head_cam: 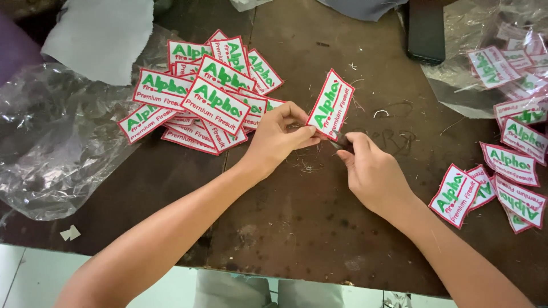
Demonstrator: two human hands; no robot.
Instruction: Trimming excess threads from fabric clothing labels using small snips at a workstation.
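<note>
Head view: the left hand [278, 137] pinches a white, red-edged patch [330, 104] over the tabletop's [308, 217] middle, while the right hand [371, 171] closes on a small dark tool [341, 140] at its lower corner. Clear plastic bags [51, 142] lie along the left edge, and one [502, 63] near the right corner holds more patches.

A heap of white embroidered patches [200, 94] with red borders and green lettering lay overlapping near the far left part of the dark wooden bench [308, 222]. Crumpled clear plastic film [54, 142] spread over the bench's left edge, and a pale sheet of paper [103, 37] rested at the far left corner. More such patches [505, 182] lay scattered along the right edge, some on a clear plastic bag [485, 63] at the far right corner. A black phone [426, 31] stood beside that bag. Thread trimmings [308, 166] littered the middle.
</note>
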